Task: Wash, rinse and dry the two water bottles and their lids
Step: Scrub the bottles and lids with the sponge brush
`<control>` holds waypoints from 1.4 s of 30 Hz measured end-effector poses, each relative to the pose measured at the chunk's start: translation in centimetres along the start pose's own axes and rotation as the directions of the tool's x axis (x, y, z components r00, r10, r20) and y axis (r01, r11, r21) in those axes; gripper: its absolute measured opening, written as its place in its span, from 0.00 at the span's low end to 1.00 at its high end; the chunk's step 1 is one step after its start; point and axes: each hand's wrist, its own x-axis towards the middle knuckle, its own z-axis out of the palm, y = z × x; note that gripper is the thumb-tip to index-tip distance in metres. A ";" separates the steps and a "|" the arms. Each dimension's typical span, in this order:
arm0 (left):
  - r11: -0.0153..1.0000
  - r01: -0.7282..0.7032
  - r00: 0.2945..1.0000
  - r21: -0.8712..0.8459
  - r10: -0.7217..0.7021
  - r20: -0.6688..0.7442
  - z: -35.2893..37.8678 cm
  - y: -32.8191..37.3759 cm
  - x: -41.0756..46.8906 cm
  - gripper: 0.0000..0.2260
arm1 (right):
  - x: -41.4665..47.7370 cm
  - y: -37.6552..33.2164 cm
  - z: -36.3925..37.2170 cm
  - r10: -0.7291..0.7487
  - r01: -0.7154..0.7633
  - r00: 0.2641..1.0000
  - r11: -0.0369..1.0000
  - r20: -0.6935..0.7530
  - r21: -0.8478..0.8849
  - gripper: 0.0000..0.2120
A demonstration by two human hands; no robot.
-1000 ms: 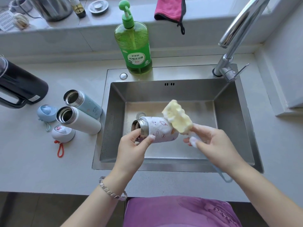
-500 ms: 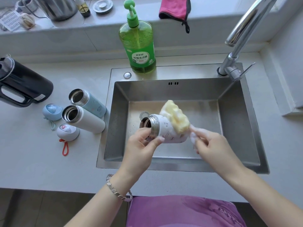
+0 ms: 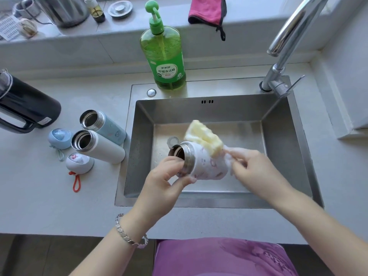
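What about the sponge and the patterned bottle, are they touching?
Touching. The head view shows the yellow sponge lying against the patterned bottle, no gap between.

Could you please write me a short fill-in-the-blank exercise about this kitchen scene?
The left hand holds the patterned bottle above the ____.
The right hand presses a ____ sponge against it.
On the counter lie ____ open bottles.
The soap bottle is ____.
Missing: sink; yellow; two; green.

A green soap bottle (image 3: 163,56) stands beyond the left hand (image 3: 165,182), a pink cloth (image 3: 207,10) farther back; a black jug (image 3: 25,104) sits well to its left.
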 end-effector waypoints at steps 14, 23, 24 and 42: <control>0.854 -0.421 0.906 0.307 0.382 0.180 -1.7 -0.6 0.3 0.07 | -0.4 -0.5 -1.8 0.032 -0.034 0.995 0.999 0.089 0.018 0.13; 0.864 -0.412 0.911 0.288 0.379 0.165 -1.4 -0.9 0.1 0.05 | -0.6 0.0 -1.3 0.066 -0.078 0.988 0.994 0.137 0.082 0.13; 0.865 -0.410 0.912 0.289 0.379 0.159 -1.3 -0.8 0.1 0.06 | -0.9 -0.6 -1.1 0.020 -0.041 0.989 0.990 0.148 0.138 0.13; 0.918 -0.321 0.939 0.234 0.277 0.203 -0.7 -0.1 1.4 0.10 | 0.6 2.7 0.1 0.272 -0.473 0.881 0.491 0.387 0.731 0.13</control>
